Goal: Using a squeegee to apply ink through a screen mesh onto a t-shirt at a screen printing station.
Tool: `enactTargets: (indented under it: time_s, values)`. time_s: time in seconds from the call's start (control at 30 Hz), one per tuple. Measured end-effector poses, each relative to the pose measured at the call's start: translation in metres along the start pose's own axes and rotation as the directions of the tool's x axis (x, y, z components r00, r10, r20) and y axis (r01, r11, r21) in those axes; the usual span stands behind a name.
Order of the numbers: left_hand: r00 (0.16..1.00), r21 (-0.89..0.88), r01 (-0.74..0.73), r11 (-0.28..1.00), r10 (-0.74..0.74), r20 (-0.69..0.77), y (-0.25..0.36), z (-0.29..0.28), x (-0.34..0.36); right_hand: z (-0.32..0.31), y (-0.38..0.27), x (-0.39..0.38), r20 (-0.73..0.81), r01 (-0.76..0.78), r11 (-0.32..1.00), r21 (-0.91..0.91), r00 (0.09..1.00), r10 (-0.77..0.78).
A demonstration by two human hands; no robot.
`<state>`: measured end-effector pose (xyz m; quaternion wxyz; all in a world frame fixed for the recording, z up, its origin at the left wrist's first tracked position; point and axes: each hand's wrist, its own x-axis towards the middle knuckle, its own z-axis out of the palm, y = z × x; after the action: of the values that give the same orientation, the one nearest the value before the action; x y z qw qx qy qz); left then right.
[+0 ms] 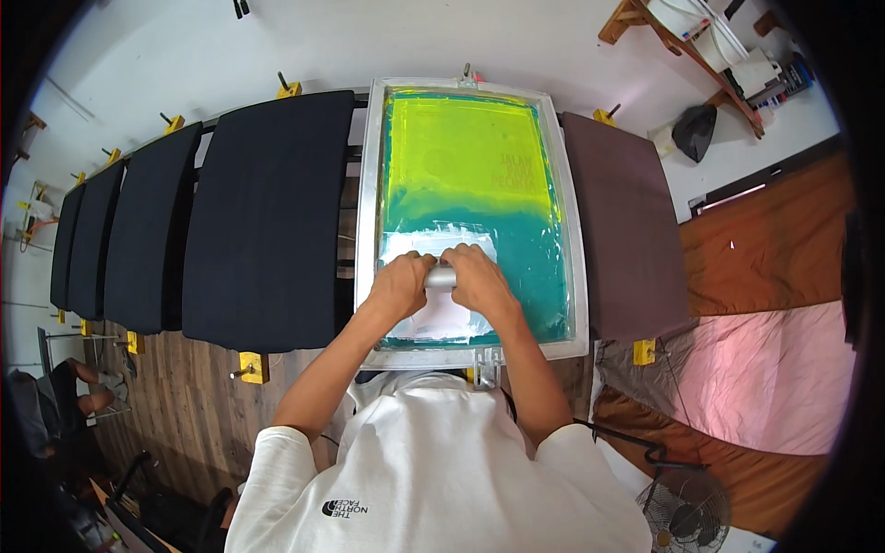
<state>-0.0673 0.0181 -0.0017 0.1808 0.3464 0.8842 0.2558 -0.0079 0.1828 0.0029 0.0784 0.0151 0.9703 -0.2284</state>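
Both my hands grip the silver handle of a squeegee (442, 276) above the near part of a printing screen. My left hand (403, 288) is closed round its left end, and my right hand (476, 279) closes on the right end, thumbs near each other. The blade is hidden under my hands. The screen has a metal frame (572, 230), with yellow-green ink (452, 138) spread over the far half of its teal mesh (530, 267). A whitish-pink patch (433, 323) lies beneath and around the squeegee. Small mirrored lettering shows in the yellow-green area.
Black-covered printing boards (267, 221) stand in a row to the left, and a brownish board (622, 221) adjoins the screen's right side. Yellow clamps (253, 367) jut from the board ends. A fan (687, 511) stands lower right, near brown and pink fabric (765, 378). Another person sits far left.
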Motion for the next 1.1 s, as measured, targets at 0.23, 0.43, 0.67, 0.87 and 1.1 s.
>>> enactTargets:
  time_s: [0.23, 0.43, 0.67, 0.87, 1.1]
  values:
    - [0.992, 0.09, -0.126, 0.988, 0.128, -0.014, 0.017, 0.036, -0.068, 0.023, -0.016, -0.074, -0.107, 0.047, 0.998, 0.041, 0.993, -0.042]
    - [0.996, -0.012, -0.063, 0.998, 0.063, 0.066, 0.034, 0.028, -0.104, 0.021, -0.034, -0.108, 0.033, 0.035, 0.997, 0.069, 0.999, -0.037]
    - [0.983, -0.093, -0.127, 0.988, 0.113, -0.144, 0.017, 0.022, -0.047, 0.011, -0.012, -0.047, -0.153, 0.1, 0.992, 0.074, 0.984, -0.087]
    - [0.981, -0.036, -0.133, 0.99, 0.127, -0.147, 0.004, 0.044, -0.053, 0.034, -0.006, -0.048, -0.202, 0.112, 0.993, 0.036, 0.974, -0.103]
    - [0.962, -0.01, -0.152, 0.988, 0.145, -0.233, 0.002, 0.036, -0.045, 0.031, -0.015, -0.042, -0.225, 0.071, 0.997, 0.017, 0.972, -0.065]
